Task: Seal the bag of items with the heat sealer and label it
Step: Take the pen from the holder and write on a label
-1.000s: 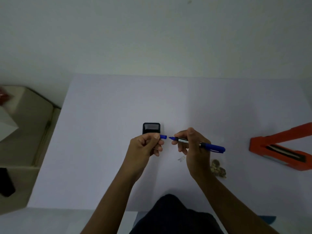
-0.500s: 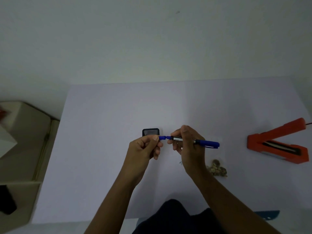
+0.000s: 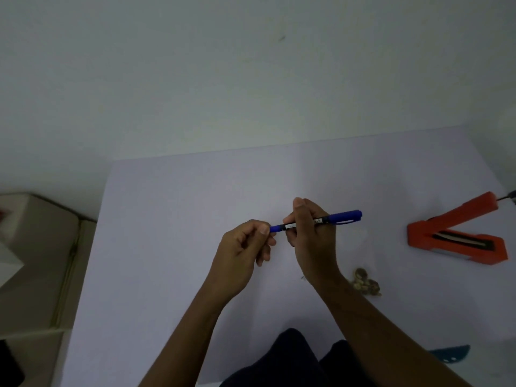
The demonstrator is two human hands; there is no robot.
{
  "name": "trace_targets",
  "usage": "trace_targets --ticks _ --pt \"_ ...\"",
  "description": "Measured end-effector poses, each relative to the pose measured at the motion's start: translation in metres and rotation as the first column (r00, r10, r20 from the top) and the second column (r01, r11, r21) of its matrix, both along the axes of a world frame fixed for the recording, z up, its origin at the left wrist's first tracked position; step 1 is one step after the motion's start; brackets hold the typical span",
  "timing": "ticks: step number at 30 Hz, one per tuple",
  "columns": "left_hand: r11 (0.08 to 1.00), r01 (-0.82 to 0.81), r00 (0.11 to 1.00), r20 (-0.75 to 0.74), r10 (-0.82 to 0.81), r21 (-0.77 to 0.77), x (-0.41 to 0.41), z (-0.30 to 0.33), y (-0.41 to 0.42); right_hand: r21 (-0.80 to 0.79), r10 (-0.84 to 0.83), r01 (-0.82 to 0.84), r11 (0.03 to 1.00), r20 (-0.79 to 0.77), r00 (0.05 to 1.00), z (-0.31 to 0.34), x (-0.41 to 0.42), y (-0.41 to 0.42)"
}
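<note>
My right hand (image 3: 310, 236) grips a blue marker (image 3: 344, 215) by its middle and holds it level above the white table (image 3: 173, 208). My left hand (image 3: 243, 247) pinches the blue cap (image 3: 276, 228), which sits on the marker's left end. A small clear bag of brownish items (image 3: 365, 283) lies on the table just right of my right wrist. The orange heat sealer (image 3: 458, 236) stands at the right with its jaw raised in a V. My hands touch neither the bag nor the sealer.
A beige cabinet (image 3: 36, 247) stands left of the table, below its level. A blue object (image 3: 449, 354) pokes out at the table's near right edge. A cable end (image 3: 509, 195) leads off from the sealer's far tip. My dark-clothed knees (image 3: 293, 358) are under the near edge.
The gap between cap and marker tip has closed; the cap is now on the marker. The view has tilted, and the small black object behind my left hand is no longer seen.
</note>
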State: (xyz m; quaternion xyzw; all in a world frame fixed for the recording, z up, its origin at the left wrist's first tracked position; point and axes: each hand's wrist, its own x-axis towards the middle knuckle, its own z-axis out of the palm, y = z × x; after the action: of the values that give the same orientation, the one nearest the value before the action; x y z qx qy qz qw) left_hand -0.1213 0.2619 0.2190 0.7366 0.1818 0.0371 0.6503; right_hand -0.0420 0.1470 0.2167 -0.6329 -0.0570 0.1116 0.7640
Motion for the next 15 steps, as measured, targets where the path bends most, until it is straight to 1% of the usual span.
trace_targets --ticks 2,7,11,14,15 --pt "1.0 0.02 1.0 0.012 -0.02 0.019 0.004 0.001 0.002 -0.003 -0.023 0.023 1.0 -0.02 1.0 -0.001 0.003 0.002" --pt "1.0 0.022 1.0 -0.003 -0.022 0.004 0.011 -0.003 0.002 -0.031 -0.07 0.068 0.997 -0.059 0.996 -0.009 0.005 0.01" --pt "1.0 0.031 0.998 -0.062 -0.031 0.002 0.007 -0.014 0.014 -0.094 0.014 -0.025 0.995 -0.115 0.993 -0.022 0.007 0.018" --pt "0.994 0.035 0.995 -0.095 -0.025 0.104 0.007 -0.023 0.036 -0.07 0.151 -0.16 0.985 -0.12 0.981 -0.036 0.014 0.026" --pt "0.987 0.018 0.995 -0.103 -0.002 0.162 0.008 -0.027 0.046 -0.057 0.153 -0.163 0.985 -0.14 0.978 -0.044 0.017 0.027"
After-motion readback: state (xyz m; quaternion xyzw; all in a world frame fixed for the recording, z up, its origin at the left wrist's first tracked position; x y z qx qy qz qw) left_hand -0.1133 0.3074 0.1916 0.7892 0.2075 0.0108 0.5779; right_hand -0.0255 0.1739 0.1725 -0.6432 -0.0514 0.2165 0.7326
